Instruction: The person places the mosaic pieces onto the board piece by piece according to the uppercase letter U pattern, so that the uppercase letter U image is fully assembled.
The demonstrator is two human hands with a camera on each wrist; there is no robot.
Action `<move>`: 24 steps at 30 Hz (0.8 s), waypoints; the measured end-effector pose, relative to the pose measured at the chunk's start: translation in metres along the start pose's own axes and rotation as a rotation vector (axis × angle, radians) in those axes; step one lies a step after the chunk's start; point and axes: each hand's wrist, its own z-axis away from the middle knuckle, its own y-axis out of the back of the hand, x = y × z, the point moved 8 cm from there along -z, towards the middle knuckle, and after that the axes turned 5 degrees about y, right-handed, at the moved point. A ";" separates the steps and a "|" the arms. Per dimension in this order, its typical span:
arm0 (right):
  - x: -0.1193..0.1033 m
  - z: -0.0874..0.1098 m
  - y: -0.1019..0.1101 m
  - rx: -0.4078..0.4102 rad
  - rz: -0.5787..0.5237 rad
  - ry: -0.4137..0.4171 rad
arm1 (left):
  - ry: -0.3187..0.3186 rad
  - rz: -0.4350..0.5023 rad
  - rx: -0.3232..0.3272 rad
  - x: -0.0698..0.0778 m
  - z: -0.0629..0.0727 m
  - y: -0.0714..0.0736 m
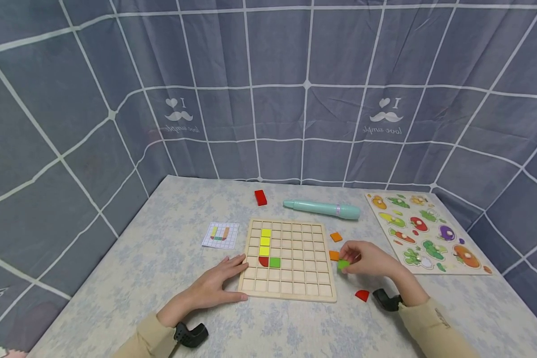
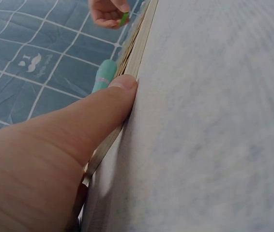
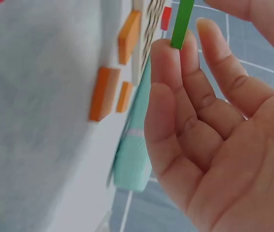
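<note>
My right hand [image 1: 370, 259] pinches a green square tile [image 1: 342, 265] just off the right edge of a wooden grid board [image 1: 302, 274]. In the right wrist view, the tile [image 3: 182, 24] shows edge-on between thumb and fingertips. On the board, yellow tiles [image 1: 265, 241] form a column, with a red quarter-round tile [image 1: 263, 261] below them and another green tile [image 1: 275, 262] beside the red one. My left hand [image 1: 215, 286] rests at the board's left side, fingers and thumb extended. Its thumb [image 2: 105, 108] lies against the board's edge in the left wrist view.
Orange tiles [image 1: 336, 237] and a red quarter-round piece [image 1: 362, 296] lie right of the board. Behind it are a red block [image 1: 260, 198] and a teal pen-shaped object [image 1: 322, 209]. A pattern card [image 1: 221, 235] sits left, a vegetable puzzle board [image 1: 429, 233] far right.
</note>
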 end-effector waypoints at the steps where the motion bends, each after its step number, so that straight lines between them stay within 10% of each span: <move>1: -0.002 -0.002 0.000 0.004 -0.001 0.001 | 0.000 0.000 0.000 0.000 0.000 0.000; 24: -0.056 -0.055 -0.018 0.029 -0.020 0.105 | -0.012 0.005 0.000 0.002 0.000 0.000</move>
